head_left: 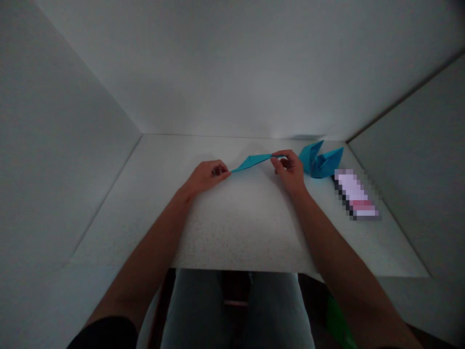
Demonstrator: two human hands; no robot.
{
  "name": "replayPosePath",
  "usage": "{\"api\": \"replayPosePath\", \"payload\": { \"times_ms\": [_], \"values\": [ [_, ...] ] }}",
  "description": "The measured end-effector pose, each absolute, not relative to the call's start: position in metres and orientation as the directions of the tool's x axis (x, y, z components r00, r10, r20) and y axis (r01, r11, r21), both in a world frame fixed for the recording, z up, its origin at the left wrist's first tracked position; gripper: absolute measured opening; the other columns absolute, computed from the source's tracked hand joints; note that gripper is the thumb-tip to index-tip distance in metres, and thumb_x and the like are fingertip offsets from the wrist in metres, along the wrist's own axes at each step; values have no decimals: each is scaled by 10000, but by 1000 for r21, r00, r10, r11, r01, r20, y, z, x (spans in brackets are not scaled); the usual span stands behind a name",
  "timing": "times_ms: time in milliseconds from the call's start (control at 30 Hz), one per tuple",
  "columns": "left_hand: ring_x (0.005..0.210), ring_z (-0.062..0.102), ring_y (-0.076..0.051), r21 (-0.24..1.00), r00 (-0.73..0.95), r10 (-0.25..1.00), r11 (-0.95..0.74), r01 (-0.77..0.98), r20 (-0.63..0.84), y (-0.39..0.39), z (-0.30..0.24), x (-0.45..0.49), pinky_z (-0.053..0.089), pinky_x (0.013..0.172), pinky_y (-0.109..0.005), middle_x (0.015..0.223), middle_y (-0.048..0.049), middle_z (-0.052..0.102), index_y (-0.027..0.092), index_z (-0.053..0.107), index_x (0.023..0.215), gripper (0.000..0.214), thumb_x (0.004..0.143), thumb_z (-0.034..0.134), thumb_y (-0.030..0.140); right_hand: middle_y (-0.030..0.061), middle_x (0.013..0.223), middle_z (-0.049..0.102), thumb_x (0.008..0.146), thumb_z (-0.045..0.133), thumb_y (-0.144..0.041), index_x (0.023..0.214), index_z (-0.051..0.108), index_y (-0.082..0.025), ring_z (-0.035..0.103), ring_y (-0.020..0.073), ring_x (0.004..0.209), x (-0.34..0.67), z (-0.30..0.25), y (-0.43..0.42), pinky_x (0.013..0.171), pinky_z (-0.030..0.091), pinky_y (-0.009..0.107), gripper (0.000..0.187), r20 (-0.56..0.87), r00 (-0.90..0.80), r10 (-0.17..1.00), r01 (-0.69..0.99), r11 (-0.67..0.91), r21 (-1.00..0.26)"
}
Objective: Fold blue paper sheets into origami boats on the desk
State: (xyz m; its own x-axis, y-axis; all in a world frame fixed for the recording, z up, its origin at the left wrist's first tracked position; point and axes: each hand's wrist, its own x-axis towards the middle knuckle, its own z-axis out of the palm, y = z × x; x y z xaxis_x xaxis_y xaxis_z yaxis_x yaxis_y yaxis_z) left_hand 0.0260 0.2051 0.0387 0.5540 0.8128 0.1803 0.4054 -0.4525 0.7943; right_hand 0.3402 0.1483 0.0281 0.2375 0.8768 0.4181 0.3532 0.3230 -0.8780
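Note:
A long, narrow piece of folded blue paper (253,161) stretches between my two hands above the white table. My left hand (209,175) pinches its thin left tip between thumb and finger. At the other end, my right hand (288,169) grips the paper's right part, and the fingers partly cover that tip. The middle of the paper is wider and comes to a low peak. Just right of my right hand stands a blue folded-paper figure (321,162) with pointed flaps spread upward.
A phone (356,194), blurred into blocks, lies on the right side of the white table (240,232). White walls (232,72) enclose the table at the back and both sides. Below the front edge are my legs, with a green object (337,322) at lower right.

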Motion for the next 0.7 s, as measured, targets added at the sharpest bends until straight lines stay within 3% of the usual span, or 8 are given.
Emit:
{"api": "replayPosePath", "payload": {
  "times_ms": [300,433,600,700],
  "values": [
    [691,627,-155,778,568,799,-480,406,197,209,34,25,487,632,-268,807,-45,738,224,788,892,230,928,734,445,-37,676,578,911,793,-620,999,711,-286,480,138,541,340,32,147,549,408,303,355,410,204,889,406,304,-862],
    [682,643,-152,768,548,810,-482,421,208,211,29,27,508,653,-270,833,-36,760,233,777,1056,221,940,695,401,-40,659,561,888,814,-641,1054,713,-299,472,152,552,339,33,146,559,415,311,394,406,174,897,420,305,-854],
    [666,647,-133,727,577,788,-524,444,215,206,28,33,500,660,-261,910,-15,776,246,703,1318,470,848,704,240,7,930,636,879,839,-585,1170,742,-311,494,135,616,332,35,144,609,471,319,411,473,51,879,487,392,-781],
    [655,652,-134,770,619,765,-499,396,178,200,31,36,500,647,-255,925,-13,783,247,588,1491,695,814,746,240,18,978,613,927,802,-514,1291,748,-328,501,131,632,330,35,143,637,501,321,412,489,-19,872,519,427,-741]
  ]
}}
